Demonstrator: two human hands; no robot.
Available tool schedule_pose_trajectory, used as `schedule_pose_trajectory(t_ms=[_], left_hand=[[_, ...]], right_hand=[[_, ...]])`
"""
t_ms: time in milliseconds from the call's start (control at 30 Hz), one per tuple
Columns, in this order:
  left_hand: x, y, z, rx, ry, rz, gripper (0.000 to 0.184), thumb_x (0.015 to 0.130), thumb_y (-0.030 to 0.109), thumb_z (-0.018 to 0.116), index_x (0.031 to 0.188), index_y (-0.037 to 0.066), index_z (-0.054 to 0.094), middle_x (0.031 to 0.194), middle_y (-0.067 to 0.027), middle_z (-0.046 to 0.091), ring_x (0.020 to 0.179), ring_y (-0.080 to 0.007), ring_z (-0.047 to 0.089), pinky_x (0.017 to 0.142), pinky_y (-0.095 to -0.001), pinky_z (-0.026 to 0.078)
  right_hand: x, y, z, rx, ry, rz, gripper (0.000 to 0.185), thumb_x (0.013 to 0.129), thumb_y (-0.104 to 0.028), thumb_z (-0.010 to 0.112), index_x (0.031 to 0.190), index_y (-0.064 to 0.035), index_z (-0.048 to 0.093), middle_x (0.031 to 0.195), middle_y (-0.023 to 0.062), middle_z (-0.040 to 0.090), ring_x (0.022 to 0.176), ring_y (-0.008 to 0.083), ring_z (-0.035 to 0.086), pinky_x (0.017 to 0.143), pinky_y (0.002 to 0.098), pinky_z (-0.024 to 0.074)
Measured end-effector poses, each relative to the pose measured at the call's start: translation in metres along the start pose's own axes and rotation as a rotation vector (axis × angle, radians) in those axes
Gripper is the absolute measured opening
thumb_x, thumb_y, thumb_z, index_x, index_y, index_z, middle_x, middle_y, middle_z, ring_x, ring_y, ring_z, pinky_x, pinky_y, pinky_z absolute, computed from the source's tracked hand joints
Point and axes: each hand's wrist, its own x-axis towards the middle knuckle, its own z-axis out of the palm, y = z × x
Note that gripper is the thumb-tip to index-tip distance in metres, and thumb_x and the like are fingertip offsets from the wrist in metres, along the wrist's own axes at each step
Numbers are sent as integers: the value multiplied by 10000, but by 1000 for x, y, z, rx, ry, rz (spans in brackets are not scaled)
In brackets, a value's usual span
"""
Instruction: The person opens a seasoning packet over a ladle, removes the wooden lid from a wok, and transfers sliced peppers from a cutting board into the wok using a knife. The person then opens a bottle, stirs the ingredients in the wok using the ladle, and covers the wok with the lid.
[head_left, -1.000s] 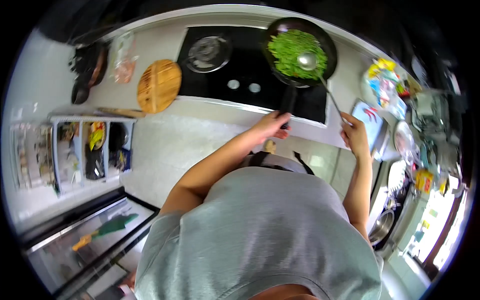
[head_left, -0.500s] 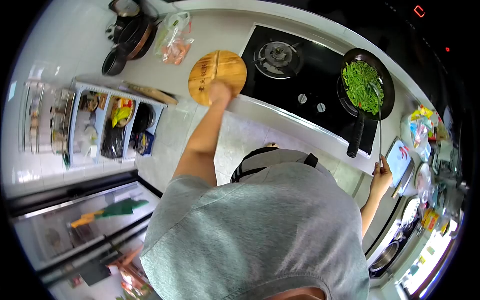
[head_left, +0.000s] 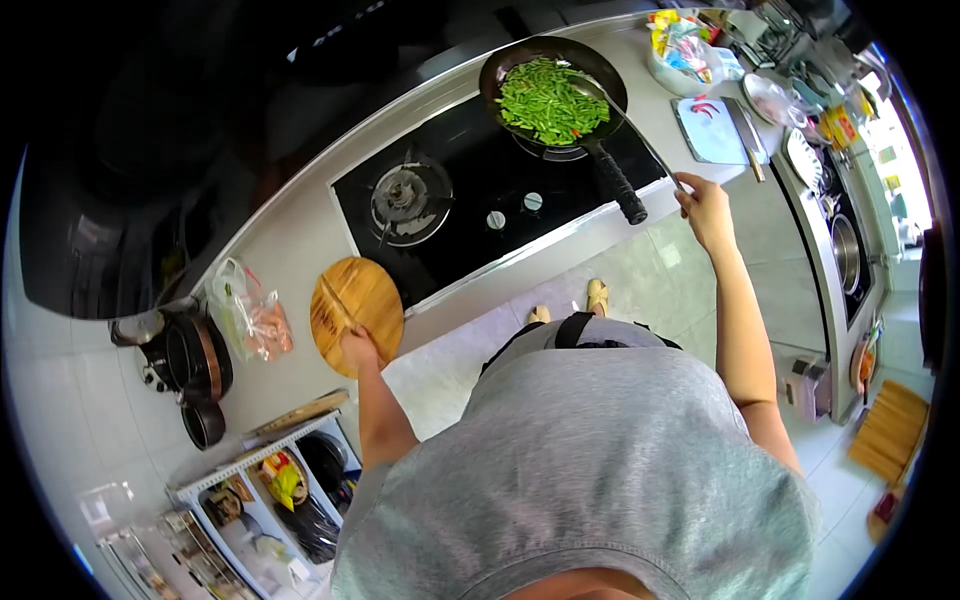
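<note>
My left hand point(head_left: 360, 348) is closed on the bar handle of a round wooden pot lid point(head_left: 375, 295), at the counter's front edge left of the stove. My right hand point(head_left: 706, 212) pinches the end of a long metal spatula point(head_left: 640, 135). The spatula's head rests among chopped green vegetables point(head_left: 552, 102) and is partly buried, so its exact shape is hard to make out. Those greens, with a few red bits, lie in a dark wok point(head_left: 612, 75) on the right burner. The wok's black handle point(head_left: 615, 182) points toward my body, untouched.
Left of the wok is a bare gas burner point(head_left: 410, 198). Plastic bags of food point(head_left: 262, 325) and dark pots point(head_left: 195, 355) stand at the far left. A light blue cutting board point(head_left: 708, 130) with red pepper pieces and a knife point(head_left: 743, 135) lies to the right.
My view has turned to the right, so the stove and wok appear farther left. Both hands keep their holds on the lid and the spatula.
</note>
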Motion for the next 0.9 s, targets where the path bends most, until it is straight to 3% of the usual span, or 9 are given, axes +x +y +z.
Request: schedule_pose_trajectory(t_ms=[67,167,267,533,600,700,767,800,900], left_hand=[[-4,-14,-1,-29,57,14,347,923,319,562,965,-17,635,936,-253,661,872,-420,631,750,-498,490],[-17,-29,-10,-66,247,34,348,931,308,550,947,-30,628,883,-268,651,817,-440,619,717,-505,477],[-33,-15,-43,-91,395,72,353,944,306,536,931,-37,620,845,-276,640,781,-459,603,698,-504,468],[-62,51,-105,-282,526,257,350,966,308,531,865,-25,564,764,-252,595,709,-444,546,646,-477,435],[-68,69,-112,-299,525,288,345,966,302,534,852,-23,553,743,-239,583,681,-420,534,630,-468,428],[-76,96,-111,-362,508,315,334,967,289,540,833,-17,540,704,-211,564,629,-371,514,599,-448,417],[-81,112,-107,-405,494,307,326,968,281,542,826,-12,537,688,-198,555,607,-345,505,584,-439,412],[-83,119,-105,-421,480,309,318,970,276,541,828,-10,540,678,-188,552,597,-330,503,575,-429,412],[-85,138,-101,-466,470,325,303,971,265,539,837,-7,547,663,-176,549,582,-313,500,563,-413,414]], right_hand=[[5,-8,1,19,-5,42,300,856,-124,651,1152,-82,683,657,129,629,612,222,628,644,358,490],[16,-11,6,-144,52,-15,300,855,-131,646,1151,-101,682,942,213,691,903,367,667,799,439,520],[31,-10,17,-305,57,-54,302,851,-124,638,1149,-98,679,1020,219,677,972,381,649,844,453,522],[34,-11,-36,-164,-138,-177,296,838,-100,634,1126,-73,697,938,226,691,879,365,677,811,429,529],[33,-26,-69,-117,-276,-25,303,836,-62,622,1127,-74,704,747,178,683,627,272,657,701,385,525],[43,-32,-80,-197,-378,-13,289,838,-77,623,1115,-81,706,825,197,693,734,312,683,741,403,533],[65,-5,-50,-358,-202,-290,272,840,-91,625,1100,-85,704,934,205,693,873,350,678,795,421,533],[75,-10,-41,-358,-263,-209,260,842,-102,627,1090,-89,704,1016,197,682,978,370,649,841,430,526],[84,-10,-44,-317,-225,-273,264,844,-98,622,1096,-81,701,993,198,687,943,368,658,826,430,526]])
